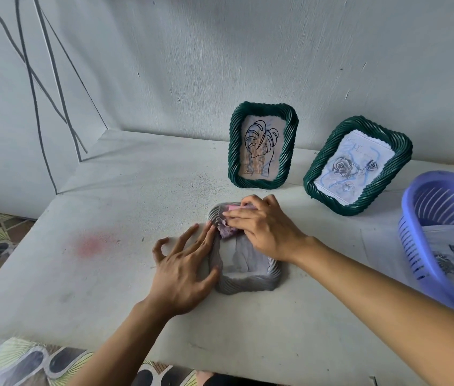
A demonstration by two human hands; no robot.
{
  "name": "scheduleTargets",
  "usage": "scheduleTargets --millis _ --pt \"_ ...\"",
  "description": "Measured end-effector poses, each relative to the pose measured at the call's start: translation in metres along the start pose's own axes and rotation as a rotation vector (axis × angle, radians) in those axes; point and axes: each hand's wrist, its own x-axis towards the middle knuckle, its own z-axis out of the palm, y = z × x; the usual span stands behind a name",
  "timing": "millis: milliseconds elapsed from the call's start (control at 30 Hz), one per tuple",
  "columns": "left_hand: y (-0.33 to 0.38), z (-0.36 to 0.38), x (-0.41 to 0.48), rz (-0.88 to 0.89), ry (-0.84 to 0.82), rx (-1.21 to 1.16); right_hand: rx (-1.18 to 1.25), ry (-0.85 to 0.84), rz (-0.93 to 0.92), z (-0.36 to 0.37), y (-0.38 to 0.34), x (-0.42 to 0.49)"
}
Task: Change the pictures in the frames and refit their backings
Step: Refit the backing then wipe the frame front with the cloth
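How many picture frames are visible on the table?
3. The green leaf frame stands at the wall, the green rose frame leans to its right, the grey frame lies flat in front.

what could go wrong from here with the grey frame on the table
1. The right hand presses a pink piece at the far end of the grey frame; pushed unevenly, it may jam or crease.
2. Only the left hand steadies the frame's edge; it could slide on the table.
3. The rose frame leans tilted near the right arm; a bump might topple it.
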Motion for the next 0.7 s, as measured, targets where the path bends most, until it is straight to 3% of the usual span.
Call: scheduleTargets --millis 333,700 --pt "0.001 0.000 0.000 0.001 -0.011 0.018 -0.117 0.041 0.208 -0.020 -0.004 -0.032" --pt "-0.002 0.003 0.001 0.018 -0.004 0.038 0.242 -0.042 -0.042 -0.008 -0.037 -0.062"
